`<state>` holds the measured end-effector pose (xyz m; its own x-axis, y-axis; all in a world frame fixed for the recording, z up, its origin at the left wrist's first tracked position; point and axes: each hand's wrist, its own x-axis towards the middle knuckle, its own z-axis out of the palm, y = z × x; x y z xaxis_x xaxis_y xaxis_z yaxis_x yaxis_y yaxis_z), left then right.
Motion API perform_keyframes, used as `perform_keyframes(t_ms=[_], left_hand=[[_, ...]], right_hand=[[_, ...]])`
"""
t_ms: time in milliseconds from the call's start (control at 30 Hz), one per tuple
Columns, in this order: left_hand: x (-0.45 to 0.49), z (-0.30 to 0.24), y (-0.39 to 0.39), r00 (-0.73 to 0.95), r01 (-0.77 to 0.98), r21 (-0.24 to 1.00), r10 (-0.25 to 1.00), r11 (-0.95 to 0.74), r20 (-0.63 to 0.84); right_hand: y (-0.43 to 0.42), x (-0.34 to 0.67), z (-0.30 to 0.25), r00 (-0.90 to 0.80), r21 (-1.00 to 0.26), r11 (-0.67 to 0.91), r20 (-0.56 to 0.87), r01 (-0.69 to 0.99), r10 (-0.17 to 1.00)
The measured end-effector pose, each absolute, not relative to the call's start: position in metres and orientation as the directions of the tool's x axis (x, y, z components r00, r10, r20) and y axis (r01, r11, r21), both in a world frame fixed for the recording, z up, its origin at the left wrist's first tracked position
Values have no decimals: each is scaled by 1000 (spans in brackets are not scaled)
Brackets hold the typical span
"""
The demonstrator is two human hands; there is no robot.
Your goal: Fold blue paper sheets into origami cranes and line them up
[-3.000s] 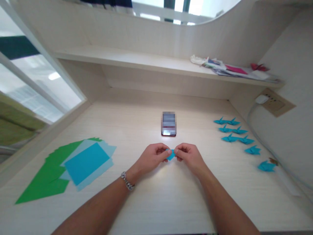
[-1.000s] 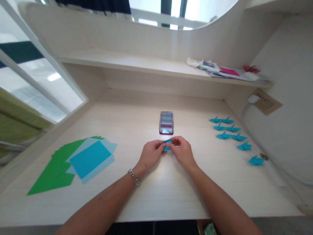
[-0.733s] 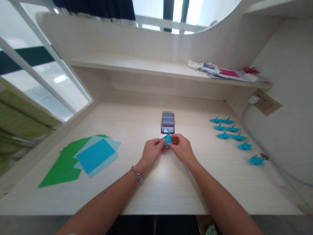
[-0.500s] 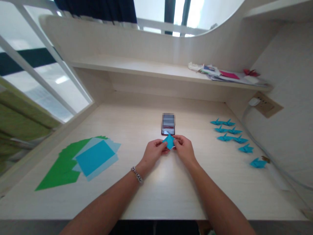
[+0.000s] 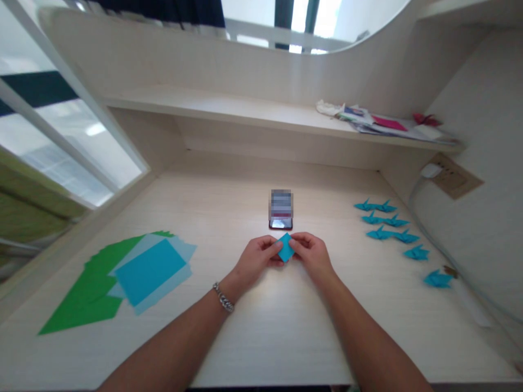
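A small folded piece of blue origami paper, diamond-shaped, is held between both hands just in front of the phone. My left hand pinches its left side, thumb on top. On its right side my right hand grips it the same way, thumb pressing the face. The fingers beneath the paper are mostly hidden. Several folded blue paper cranes stand in rows on the right of the desk. To the left lies a fan of blue paper sheets partly over green paper sheets.
The pale wooden desk runs back to a raised shelf that bears papers on its right. A wall socket with a white plug and a cable is at the right side. A window is on the left.
The folded paper's outline has gone from a pointed kite form to a more even diamond. Both hands still pinch it. The camera view has shifted slightly.
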<state>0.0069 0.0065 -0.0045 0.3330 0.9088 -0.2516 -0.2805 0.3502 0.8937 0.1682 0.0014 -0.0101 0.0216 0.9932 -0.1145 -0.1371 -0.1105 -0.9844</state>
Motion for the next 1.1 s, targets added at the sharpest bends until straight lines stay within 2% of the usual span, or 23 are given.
perform_keyframes(t_ms=[100, 300, 433, 533, 867, 1100], left_hand=[[10, -3, 4, 334, -290, 885, 905, 364, -263], [17, -1, 0, 321, -366, 853, 911, 371, -259], [18, -2, 0, 297, -383, 844, 915, 376, -273], [18, -2, 1, 298, -404, 829, 912, 387, -281], [15, -3, 2, 319, -500, 764, 907, 407, -274], [14, -1, 3, 312, -543, 729, 906, 416, -285]], right_hand=[[2, 167, -9, 67, -998, -59, -61, -37, 996], [-1, 163, -7, 153, -999, -24, -28, -28, 988], [-4, 161, -4, 215, -995, -3, 18, 98, 976], [-7, 158, 0, 220, -982, 18, 59, 187, 974], [-9, 153, -4, 197, -938, 83, 156, 336, 968], [-11, 150, -3, 180, -919, 124, 203, 375, 962]])
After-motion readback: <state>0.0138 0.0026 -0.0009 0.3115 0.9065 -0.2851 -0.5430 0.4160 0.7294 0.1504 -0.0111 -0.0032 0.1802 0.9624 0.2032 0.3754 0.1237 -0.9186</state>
